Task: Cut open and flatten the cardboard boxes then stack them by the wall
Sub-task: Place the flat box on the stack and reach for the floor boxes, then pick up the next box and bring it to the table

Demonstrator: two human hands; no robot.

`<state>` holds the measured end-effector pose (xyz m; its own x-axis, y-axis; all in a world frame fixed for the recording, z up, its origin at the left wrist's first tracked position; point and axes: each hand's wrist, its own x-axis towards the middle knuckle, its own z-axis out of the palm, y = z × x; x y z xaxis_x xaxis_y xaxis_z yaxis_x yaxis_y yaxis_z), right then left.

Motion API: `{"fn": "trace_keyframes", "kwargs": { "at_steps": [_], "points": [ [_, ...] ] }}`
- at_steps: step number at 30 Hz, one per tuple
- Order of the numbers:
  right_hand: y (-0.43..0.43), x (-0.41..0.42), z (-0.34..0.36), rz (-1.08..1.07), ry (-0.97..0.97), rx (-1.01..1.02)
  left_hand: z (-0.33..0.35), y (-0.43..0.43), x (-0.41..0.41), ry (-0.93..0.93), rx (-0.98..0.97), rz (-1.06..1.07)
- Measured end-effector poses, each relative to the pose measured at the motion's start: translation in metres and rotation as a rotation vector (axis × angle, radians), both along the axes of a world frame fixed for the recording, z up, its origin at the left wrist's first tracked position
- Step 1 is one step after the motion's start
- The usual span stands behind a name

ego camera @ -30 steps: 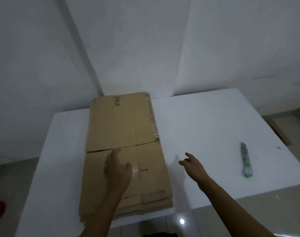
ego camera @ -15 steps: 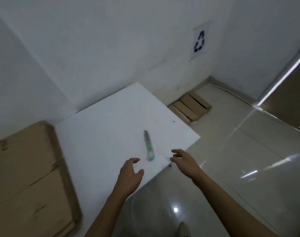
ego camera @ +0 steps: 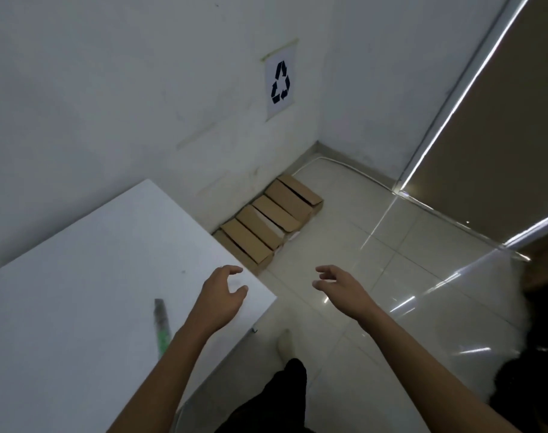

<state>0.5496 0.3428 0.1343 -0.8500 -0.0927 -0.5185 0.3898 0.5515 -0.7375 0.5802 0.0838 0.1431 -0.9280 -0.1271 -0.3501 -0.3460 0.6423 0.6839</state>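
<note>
Several brown cardboard boxes (ego camera: pixel 271 223) lie in a row on the floor against the wall, under a recycling sign (ego camera: pixel 280 80). My left hand (ego camera: pixel 220 297) hovers over the right corner of the white table (ego camera: pixel 79 276), fingers loosely curled, holding nothing. My right hand (ego camera: pixel 344 287) is stretched out over the floor tiles, also empty with relaxed fingers. A green and grey utility knife (ego camera: pixel 161 325) lies on the table just left of my left forearm. The flattened box from before is out of view.
A shiny tiled floor (ego camera: pixel 375 245) spreads to the right, up to a dark door with a bright metal frame (ego camera: pixel 453 101). My dark trouser leg and pale sock (ego camera: pixel 286 345) show below the table corner. The white walls meet in a corner behind the boxes.
My view has swung right, away from the flattened box on the table toward the boxes by the wall. Both hands left the table's left side and now reach forward, empty.
</note>
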Motion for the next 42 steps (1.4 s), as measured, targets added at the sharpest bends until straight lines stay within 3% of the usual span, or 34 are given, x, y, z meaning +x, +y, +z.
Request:
{"fn": "trace_keyframes", "kwargs": {
  "at_steps": [14, 21, 29, 34, 42],
  "points": [
    [0.062, -0.289, -0.003, 0.073, -0.038, 0.101, -0.023, 0.069, -0.263, -0.105, 0.151, 0.015],
    [0.093, -0.451, -0.027, 0.191, -0.057, 0.112, -0.035, 0.109, -0.404, -0.04, 0.119, 0.127],
    [0.114, -0.627, -0.054, 0.318, -0.102, 0.169, -0.06, 0.135, -0.528, -0.088, 0.139, 0.296],
    [0.112, -0.712, -0.134, 0.413, -0.176, 0.212, -0.129, 0.13, -0.611, -0.149, 0.211, 0.349],
    [0.108, -0.822, -0.349, 0.566, -0.23, 0.335, -0.336, 0.112, -0.722, -0.299, 0.217, 0.494]
  ]
}}
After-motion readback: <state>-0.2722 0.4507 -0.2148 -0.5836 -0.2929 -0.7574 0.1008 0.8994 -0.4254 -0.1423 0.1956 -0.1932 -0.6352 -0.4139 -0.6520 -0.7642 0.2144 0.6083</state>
